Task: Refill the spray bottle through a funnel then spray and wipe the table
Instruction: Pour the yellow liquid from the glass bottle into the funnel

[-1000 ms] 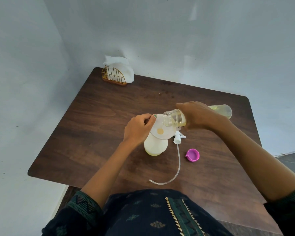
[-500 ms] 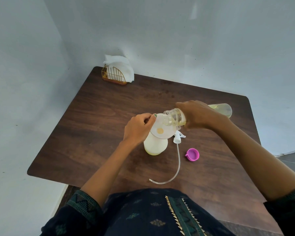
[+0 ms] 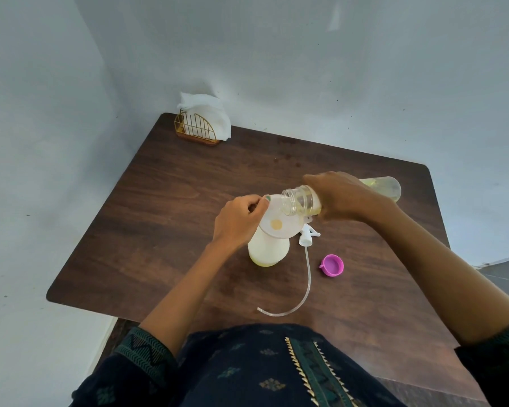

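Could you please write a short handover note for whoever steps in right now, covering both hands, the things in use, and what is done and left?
Left hand: pinching the rim of the funnel, which sits in the spray bottle.
Right hand: holding the refill bottle tipped over the funnel.
On the table: spray head with its tube, pink cap, napkins in the far corner.
Done: both bottles opened, funnel placed, some yellow liquid already in the spray bottle.
Left: finish pouring, remove funnel, screw on spray head, spray, wipe.

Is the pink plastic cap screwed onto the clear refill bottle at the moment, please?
No, the pink plastic cap lies on the dark wooden table, apart from the clear refill bottle, whose mouth is open above the white funnel.
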